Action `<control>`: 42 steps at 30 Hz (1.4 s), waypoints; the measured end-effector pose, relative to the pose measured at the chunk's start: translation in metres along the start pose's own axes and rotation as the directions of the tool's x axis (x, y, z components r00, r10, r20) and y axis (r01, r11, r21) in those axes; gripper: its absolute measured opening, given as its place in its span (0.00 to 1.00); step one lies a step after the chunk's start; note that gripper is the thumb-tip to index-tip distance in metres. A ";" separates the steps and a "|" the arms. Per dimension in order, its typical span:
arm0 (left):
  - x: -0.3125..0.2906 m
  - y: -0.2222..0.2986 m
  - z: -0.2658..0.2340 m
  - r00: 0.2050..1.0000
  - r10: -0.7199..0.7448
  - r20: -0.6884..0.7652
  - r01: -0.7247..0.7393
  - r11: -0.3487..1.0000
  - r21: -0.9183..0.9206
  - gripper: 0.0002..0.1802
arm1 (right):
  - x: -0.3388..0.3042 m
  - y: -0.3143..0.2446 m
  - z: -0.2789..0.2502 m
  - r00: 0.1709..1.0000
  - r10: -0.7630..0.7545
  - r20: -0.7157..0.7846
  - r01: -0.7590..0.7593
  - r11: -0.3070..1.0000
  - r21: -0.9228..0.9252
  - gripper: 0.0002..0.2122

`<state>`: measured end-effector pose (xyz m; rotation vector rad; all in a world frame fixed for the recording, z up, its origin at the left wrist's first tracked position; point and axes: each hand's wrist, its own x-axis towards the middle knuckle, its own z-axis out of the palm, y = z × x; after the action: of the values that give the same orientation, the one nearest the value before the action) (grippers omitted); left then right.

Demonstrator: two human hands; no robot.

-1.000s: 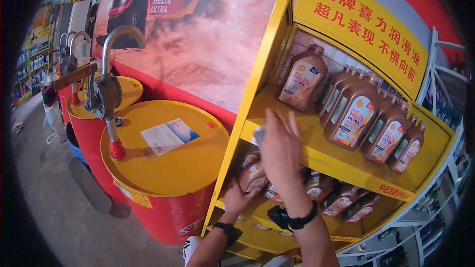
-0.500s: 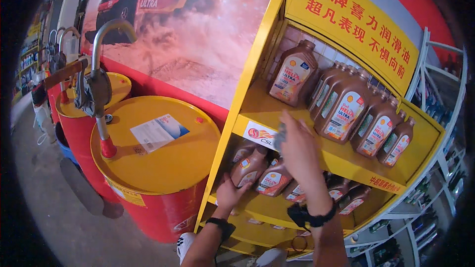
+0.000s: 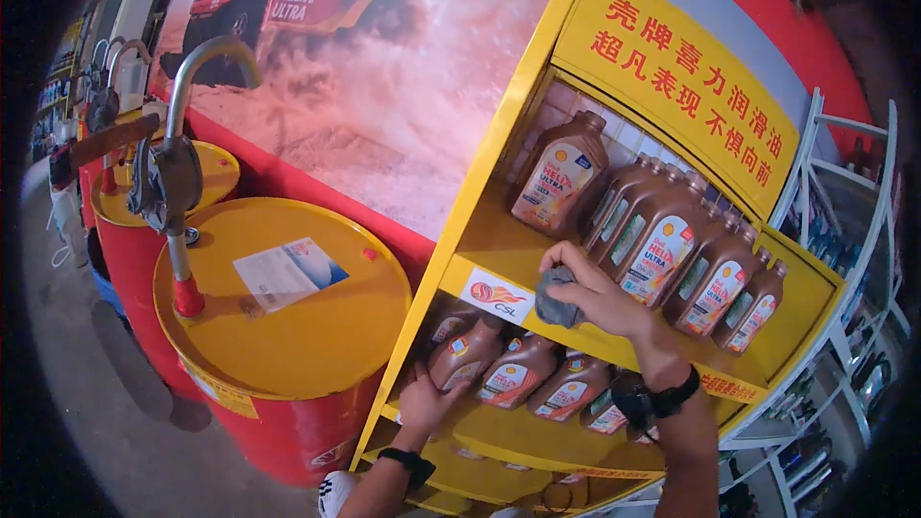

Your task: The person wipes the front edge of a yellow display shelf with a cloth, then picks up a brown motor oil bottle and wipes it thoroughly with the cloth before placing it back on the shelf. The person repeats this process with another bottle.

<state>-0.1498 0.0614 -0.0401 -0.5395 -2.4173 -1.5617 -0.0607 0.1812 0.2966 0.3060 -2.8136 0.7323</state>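
My right hand point(image 3: 606, 299) is closed around a bunched grey cloth point(image 3: 557, 298) at the front edge of the upper yellow shelf point(image 3: 489, 247). The cloth is just right of a white label with a red and yellow emblem point(image 3: 496, 296). On the shelf below, my left hand point(image 3: 428, 405) grips the side of a brown motor oil bottle point(image 3: 467, 353) at the left end of a row. Part of its fingers is hidden against the bottle. Above my right hand, another brown oil bottle point(image 3: 560, 173) stands upright, apart from several more point(image 3: 662, 249) to the right.
A red drum with a yellow top point(image 3: 278, 345) stands left of the rack, with a paper sheet point(image 3: 291, 274) on it and a hand pump point(image 3: 173, 177) rising from it. A second drum point(image 3: 213, 171) is behind. White metal racks point(image 3: 815, 403) hold bottles at the right.
My right hand's fingers have gone from stretched upward to bent around the cloth, which has shifted slightly right along the shelf edge. My left hand stays on its bottle. The view has shifted a little.
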 end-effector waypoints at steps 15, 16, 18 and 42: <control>-0.002 -0.002 0.008 0.998 -0.060 0.037 0.058 0.997 0.055 0.54 | 0.027 -0.015 -0.006 0.965 0.098 0.245 -0.097 0.995 -0.014 0.13; 0.001 0.000 0.007 0.994 -0.080 0.072 0.076 0.996 0.055 0.55 | 0.025 -0.013 -0.009 0.966 0.094 0.240 -0.088 0.995 -0.036 0.13; 0.002 0.001 0.005 0.983 -0.120 0.141 0.112 0.992 0.060 0.57 | 0.022 -0.008 -0.011 0.969 0.087 0.230 -0.071 0.994 -0.080 0.13; -0.001 -0.010 0.018 0.998 0.008 0.067 -0.013 0.997 0.078 0.55 | 0.053 -0.044 -0.010 0.917 0.280 0.283 -0.211 0.945 -0.251 0.20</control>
<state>-0.1533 0.0740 -0.0565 -0.5974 -2.5086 -1.4603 -0.0988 0.1404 0.3390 0.0270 -3.2442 0.4463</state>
